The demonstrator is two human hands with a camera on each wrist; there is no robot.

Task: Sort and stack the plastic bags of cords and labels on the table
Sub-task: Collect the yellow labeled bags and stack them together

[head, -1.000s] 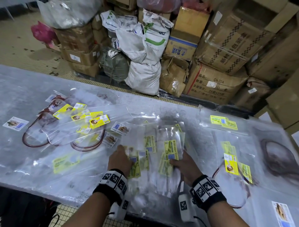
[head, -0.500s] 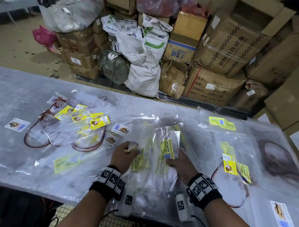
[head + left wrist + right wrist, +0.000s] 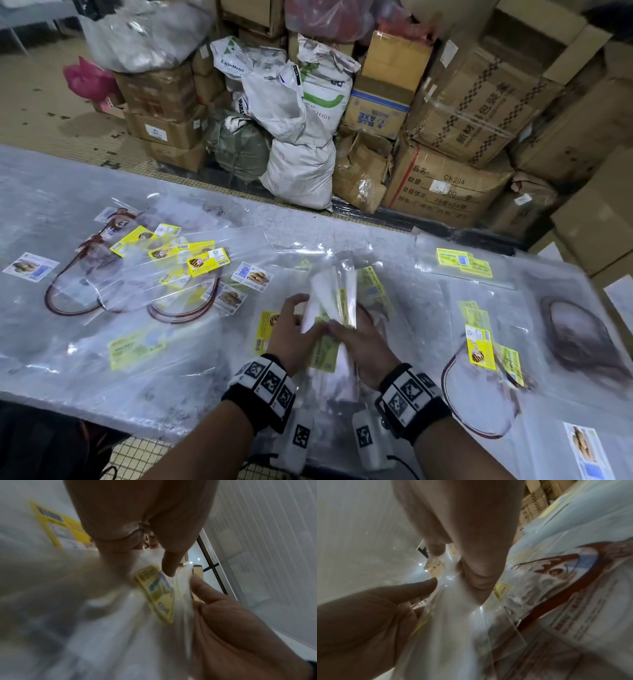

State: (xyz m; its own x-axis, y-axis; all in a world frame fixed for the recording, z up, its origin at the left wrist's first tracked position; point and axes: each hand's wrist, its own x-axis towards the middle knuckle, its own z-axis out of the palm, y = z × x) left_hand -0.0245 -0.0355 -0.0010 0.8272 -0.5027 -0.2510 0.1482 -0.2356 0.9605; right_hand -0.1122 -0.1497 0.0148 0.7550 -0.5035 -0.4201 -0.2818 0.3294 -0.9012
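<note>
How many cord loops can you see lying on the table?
4: two dark red loops on the left, another dark red loop on the right, a darker loop at the far right; bags may hide more.

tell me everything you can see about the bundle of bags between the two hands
The bundle of bags is a sheaf of clear, glossy plastic bags with yellow-green labels, gathered edge-up above the table. The left hand grips one side and the right hand the other, squeezing it narrow. Its lower end trails toward the wrists; contents are too blurred to tell.
</note>
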